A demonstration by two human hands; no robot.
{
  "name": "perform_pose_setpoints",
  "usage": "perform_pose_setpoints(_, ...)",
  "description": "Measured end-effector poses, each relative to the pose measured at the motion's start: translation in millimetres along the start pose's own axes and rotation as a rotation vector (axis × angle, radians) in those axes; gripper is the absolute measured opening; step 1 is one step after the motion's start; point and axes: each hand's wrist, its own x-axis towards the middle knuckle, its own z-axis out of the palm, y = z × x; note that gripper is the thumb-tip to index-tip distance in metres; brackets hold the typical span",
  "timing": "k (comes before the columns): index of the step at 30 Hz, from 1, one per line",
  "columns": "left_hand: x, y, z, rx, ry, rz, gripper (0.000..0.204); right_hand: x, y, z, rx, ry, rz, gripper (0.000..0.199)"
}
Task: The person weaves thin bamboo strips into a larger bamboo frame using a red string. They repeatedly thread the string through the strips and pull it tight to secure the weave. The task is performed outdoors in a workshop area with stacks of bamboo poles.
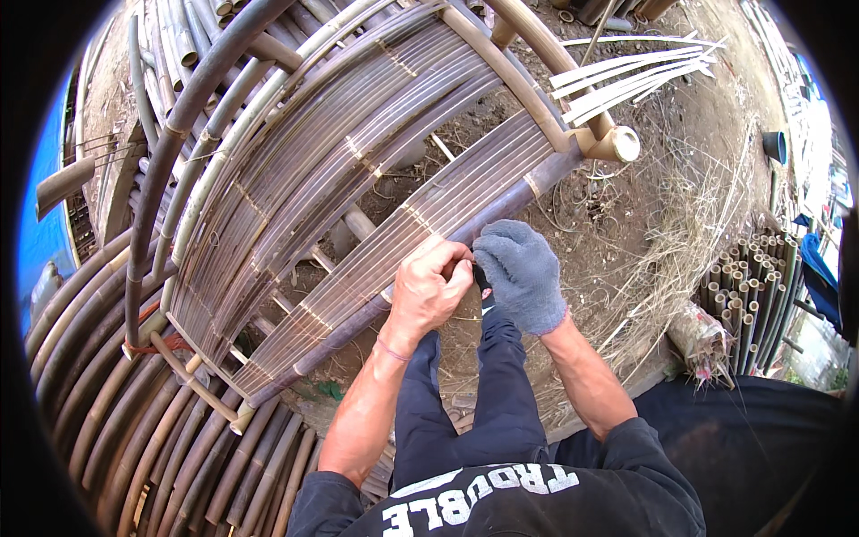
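Brown bamboo is spread right across the view here, and the action is centred at the front edge of a slatted bamboo settee [452,192]. The bare left hand [429,286] and the right hand [522,273], clad in a grey glove [530,291], are brought close together, almost knuckle to knuckle! The left grip is closed, thumb and forefinger pinched; what is caught between them, if anything, cannot be made out. The right grip is curled over, but its palm side is hidden, so whether anything is clamped there cannot be told. For small work like this, it would seem best done with both wrists steadied, fine feel left to the bare fingertips and any sharp edge taken by the glove; fingers are best kept behind the line of any pull. And the settee? It is laid out ahead and to the left of both grips, its thick front rail [342,333] running diagonally from lower left to upper right. That rail is partly covered by the left hand, though whether it is touched cannot be judged from above. Beyond it the narrow front slats [420,215] are ranged, while pale split strips [626,76] are seen fanned out past the far corner, well apart from either hand.
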Motion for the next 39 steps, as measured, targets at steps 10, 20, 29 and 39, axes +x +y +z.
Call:
perform_pose_setpoints(10,-2.1,-0.7,0.8,-0.278,-0.014,-0.209,0.012,-8.5,-11.6,-1.5,0.068,0.108,-0.073,0.031)
perform_pose_setpoints(20,-53.4,4.6,11.2,-0.292,0.051,-0.379,0.013,-42.8,74.1,-9.9,0.257,0.065,0.846,0.023)
perform_pose_setpoints(29,-73.2,-6.0,82.0,0.050,0.079,0.054,0.034,-57.3,-12.1,-44.2,0.197,0.013,0.673,0.019)
perform_pose_setpoints(39,135.9,-220.7,48.4,0.892,-0.011,0.250,0.025,-95.9,14.7,-103.5,0.236,0.341,1.006,0.013)
